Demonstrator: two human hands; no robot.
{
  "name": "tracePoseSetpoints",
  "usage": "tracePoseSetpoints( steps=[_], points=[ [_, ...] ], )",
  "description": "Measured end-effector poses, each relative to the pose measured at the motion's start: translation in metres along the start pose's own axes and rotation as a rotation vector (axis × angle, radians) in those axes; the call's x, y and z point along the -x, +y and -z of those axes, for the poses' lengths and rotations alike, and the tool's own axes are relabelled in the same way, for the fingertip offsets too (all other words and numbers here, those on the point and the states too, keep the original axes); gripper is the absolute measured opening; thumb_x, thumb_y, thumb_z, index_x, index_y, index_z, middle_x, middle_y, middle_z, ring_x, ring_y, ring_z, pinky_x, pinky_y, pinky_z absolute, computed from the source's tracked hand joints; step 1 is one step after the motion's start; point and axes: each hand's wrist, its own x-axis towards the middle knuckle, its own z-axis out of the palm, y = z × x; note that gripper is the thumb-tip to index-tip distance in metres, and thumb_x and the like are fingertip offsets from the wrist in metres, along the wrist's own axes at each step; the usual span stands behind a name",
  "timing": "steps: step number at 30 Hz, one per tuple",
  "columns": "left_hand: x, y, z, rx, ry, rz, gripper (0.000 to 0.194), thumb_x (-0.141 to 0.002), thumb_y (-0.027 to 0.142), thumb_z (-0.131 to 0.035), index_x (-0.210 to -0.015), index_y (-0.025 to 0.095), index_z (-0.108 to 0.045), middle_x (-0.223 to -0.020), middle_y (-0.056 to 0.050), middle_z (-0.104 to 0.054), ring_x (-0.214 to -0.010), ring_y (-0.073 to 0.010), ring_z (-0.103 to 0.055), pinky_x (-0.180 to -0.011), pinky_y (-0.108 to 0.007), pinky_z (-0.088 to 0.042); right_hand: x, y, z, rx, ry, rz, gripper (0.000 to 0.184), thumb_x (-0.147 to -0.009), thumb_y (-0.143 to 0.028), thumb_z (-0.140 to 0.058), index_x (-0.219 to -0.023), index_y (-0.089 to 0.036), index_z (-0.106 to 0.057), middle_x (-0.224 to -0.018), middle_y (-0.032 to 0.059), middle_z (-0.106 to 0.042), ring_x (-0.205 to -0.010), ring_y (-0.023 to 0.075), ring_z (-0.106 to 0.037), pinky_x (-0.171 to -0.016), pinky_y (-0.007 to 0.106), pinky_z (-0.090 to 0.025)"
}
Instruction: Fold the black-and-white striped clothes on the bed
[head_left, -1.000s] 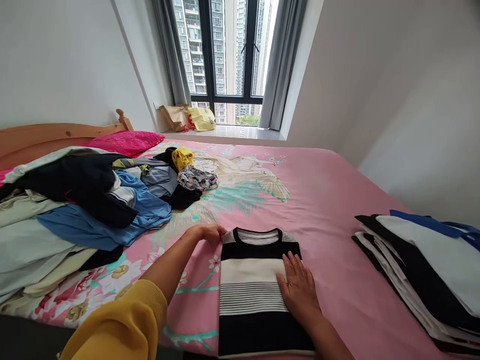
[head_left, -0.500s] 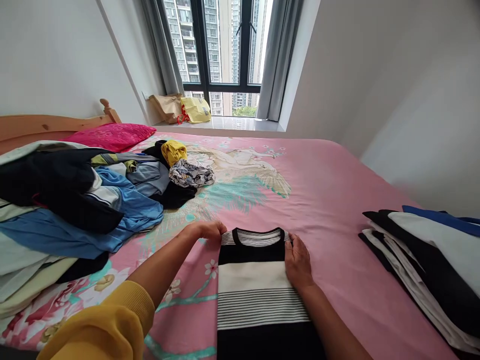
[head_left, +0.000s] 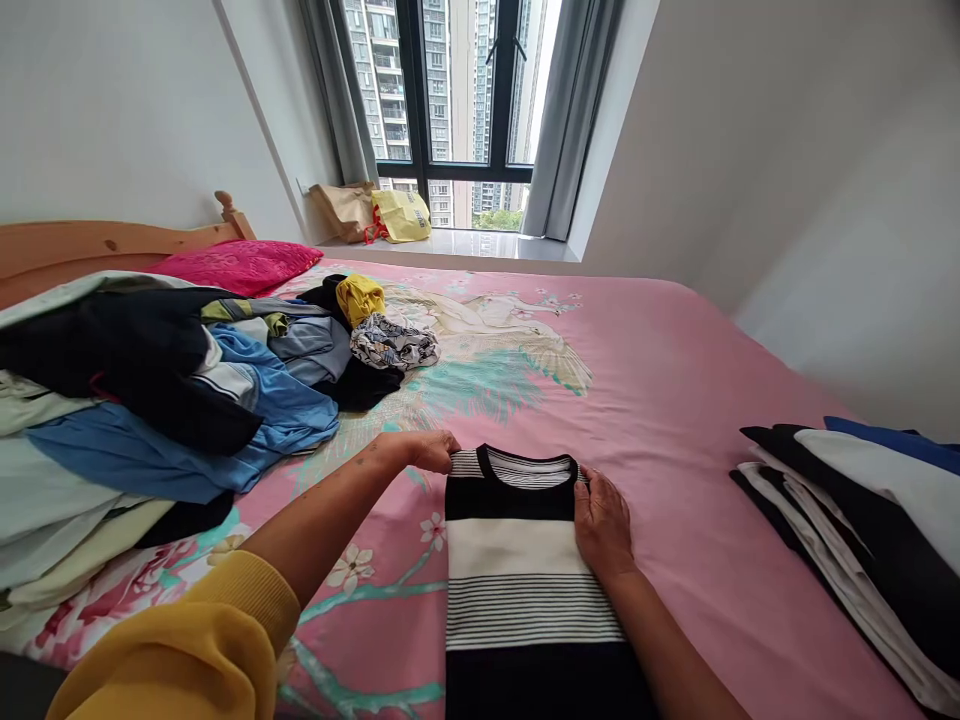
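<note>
A black and cream striped knit top, folded into a long narrow shape, lies on the pink bedspread with its round neckline pointing away from me. My left hand pinches its left shoulder corner, fingers closed on the fabric. At the opposite shoulder, my right hand grips the edge, thumb on top and fingers along the outer side. The lower end of the top runs out of view at the bottom.
To the left is a loose heap of clothes, with a red pillow behind it. Folded clothes are stacked at the right. Paper and yellow bags stand on the window sill by the grey curtains.
The view has shifted slightly, so the scene sits a little further right. Both hands keep their hold on the top's shoulders, and the top stays in about the same place on the bed.
</note>
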Motion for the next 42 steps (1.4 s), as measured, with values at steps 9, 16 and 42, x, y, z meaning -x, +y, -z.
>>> tracePoseSetpoints(
  steps=[9,16,42],
  points=[
    [0.003,0.008,-0.002,-0.059,0.001,0.088,0.005,-0.053,0.021,-0.050,-0.052,0.016,-0.051,-0.048,0.003,-0.045,-0.048,-0.0106,-0.037,-0.049,-0.025,-0.030,0.002,0.003,-0.001,-0.060,0.081,0.002,0.051,-0.089,-0.044,-0.030,-0.128,-0.015,-0.044,-0.130,0.0133,-0.050,-0.122,0.0252,-0.042,-0.104,0.044,-0.031],
    [-0.004,0.005,-0.007,0.029,-0.046,0.164,0.010,-0.048,0.012,-0.048,-0.052,0.015,-0.057,-0.047,-0.002,-0.055,-0.049,-0.0146,-0.050,-0.052,-0.025,-0.039,0.002,0.004,0.000,-0.095,0.100,0.020,0.049,-0.090,-0.044,-0.032,-0.127,-0.016,-0.044,-0.128,0.0128,-0.051,-0.121,0.0252,-0.042,-0.104,0.046,-0.031],
    [0.043,0.032,-0.107,-0.599,0.224,-0.251,0.048,-0.082,0.013,-0.041,-0.128,0.025,-0.045,-0.071,-0.007,-0.066,-0.062,-0.0214,-0.063,-0.062,-0.029,-0.043,0.003,0.006,0.002,-0.137,0.118,0.067,0.044,-0.090,-0.044,-0.032,-0.119,-0.018,-0.052,-0.120,0.0114,-0.057,-0.115,0.0243,-0.048,-0.100,0.046,-0.034]
  ],
)
